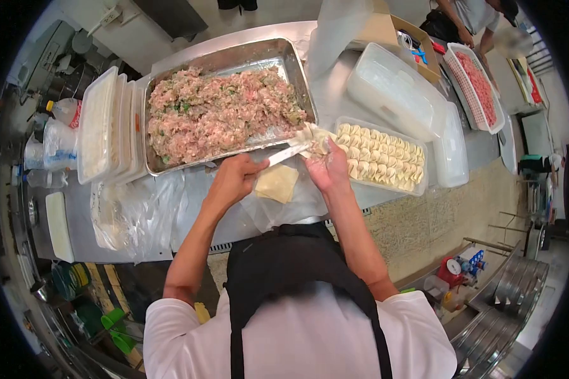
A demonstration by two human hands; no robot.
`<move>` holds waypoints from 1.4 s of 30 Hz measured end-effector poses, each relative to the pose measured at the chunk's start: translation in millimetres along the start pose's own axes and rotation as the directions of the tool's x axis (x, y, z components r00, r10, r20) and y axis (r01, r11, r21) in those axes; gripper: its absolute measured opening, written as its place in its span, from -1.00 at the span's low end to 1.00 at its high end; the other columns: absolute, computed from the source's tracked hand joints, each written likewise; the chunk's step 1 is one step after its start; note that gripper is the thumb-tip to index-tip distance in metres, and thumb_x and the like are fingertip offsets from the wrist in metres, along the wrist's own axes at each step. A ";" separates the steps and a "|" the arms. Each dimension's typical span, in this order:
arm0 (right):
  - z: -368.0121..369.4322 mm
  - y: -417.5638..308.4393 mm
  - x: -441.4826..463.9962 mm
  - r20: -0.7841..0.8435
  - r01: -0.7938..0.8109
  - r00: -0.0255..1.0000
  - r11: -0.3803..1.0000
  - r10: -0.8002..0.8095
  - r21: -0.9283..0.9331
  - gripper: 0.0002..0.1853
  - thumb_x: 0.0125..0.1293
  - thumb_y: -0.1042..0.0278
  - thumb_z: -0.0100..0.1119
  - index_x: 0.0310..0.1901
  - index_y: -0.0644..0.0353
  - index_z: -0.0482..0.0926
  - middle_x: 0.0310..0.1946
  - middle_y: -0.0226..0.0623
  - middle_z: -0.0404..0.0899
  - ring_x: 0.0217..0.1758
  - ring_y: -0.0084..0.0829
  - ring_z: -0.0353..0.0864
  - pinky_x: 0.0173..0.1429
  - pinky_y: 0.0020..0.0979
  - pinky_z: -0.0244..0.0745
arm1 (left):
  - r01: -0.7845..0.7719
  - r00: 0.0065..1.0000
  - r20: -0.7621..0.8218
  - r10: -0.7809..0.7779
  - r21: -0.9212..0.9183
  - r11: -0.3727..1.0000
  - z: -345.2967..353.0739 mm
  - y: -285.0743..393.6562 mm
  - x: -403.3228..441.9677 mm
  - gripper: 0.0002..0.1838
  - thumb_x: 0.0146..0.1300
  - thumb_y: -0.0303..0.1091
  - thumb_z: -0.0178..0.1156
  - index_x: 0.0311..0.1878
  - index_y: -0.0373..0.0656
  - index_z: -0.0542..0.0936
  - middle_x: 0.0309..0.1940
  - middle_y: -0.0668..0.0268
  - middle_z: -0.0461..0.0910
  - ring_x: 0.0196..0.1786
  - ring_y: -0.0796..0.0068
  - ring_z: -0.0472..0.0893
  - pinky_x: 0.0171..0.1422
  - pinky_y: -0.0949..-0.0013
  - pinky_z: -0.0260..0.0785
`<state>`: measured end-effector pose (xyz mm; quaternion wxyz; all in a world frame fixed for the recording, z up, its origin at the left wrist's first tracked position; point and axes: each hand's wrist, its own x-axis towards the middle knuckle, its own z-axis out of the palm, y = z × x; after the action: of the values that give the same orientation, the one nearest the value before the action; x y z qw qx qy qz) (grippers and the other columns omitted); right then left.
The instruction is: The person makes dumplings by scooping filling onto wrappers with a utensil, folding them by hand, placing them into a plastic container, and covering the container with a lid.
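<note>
Steel counter (329, 95), left hand (235, 180) gripping a spatula (287, 153), right hand (330, 169) cradling a wrapper (316, 141) beside the tray (291, 60), looks like filling, pinch needed next imo.

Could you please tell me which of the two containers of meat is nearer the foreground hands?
The metal tray, just beyond the left hand; its meat is flecked with green, while the basket stands farther off at right.
</note>
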<state>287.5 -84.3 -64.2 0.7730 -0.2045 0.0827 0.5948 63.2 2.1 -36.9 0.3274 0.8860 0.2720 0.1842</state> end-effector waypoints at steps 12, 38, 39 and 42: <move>-33.9 -28.5 -7.5 -0.088 0.212 0.967 0.948 -0.238 -0.235 -0.63 0.50 0.30 -0.07 0.21 0.33 0.38 0.12 -0.14 0.53 0.17 -0.26 0.55 0.34 -0.21 0.42 | 0.228 0.944 0.130 -0.303 0.408 0.884 -35.9 -4.7 60.7 -0.63 0.04 -0.55 0.15 -0.04 -0.16 0.68 -0.28 -0.10 0.62 -0.15 -0.11 0.63 -0.08 0.00 0.46; 21.5 -4.0 5.3 -0.048 0.052 0.997 0.998 -0.053 -0.037 -0.52 0.55 0.23 -0.28 0.31 0.43 0.26 0.27 0.01 0.42 0.33 -0.05 0.42 0.43 -0.08 0.31 | -0.017 0.998 -0.056 0.008 -0.172 0.985 -1.8 -13.8 29.9 -0.59 0.10 -0.64 0.18 0.04 -0.11 0.70 -0.53 0.32 0.52 -0.49 0.45 0.48 -0.39 0.38 0.32; 24.9 -3.0 6.3 -0.057 0.029 0.998 1.000 -0.030 -0.007 -0.51 0.56 0.23 -0.32 0.32 0.44 0.24 0.28 0.02 0.40 0.34 -0.05 0.40 0.44 -0.08 0.28 | -0.175 0.974 -0.124 0.187 0.104 0.979 4.6 -9.1 26.4 -0.60 0.10 -0.68 0.17 0.01 -0.15 0.71 -0.49 0.28 0.55 -0.47 0.39 0.52 -0.37 0.38 0.34; 9.4 -1.5 16.8 -0.225 0.105 0.967 0.993 -0.116 -0.061 -0.53 0.56 0.23 -0.31 0.28 0.44 0.27 0.26 0.01 0.41 0.32 -0.05 0.41 0.46 -0.06 0.25 | -0.039 0.998 -0.050 0.044 0.088 0.995 -14.6 19.8 14.2 -0.63 0.02 -0.67 0.23 -0.09 -0.12 0.73 -0.52 0.19 0.49 -0.43 0.25 0.52 -0.31 0.29 0.36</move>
<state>292.6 -65.8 -61.7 0.7851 -0.2946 0.1451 0.5252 74.1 5.0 -10.8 0.2773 0.8999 0.2695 0.2017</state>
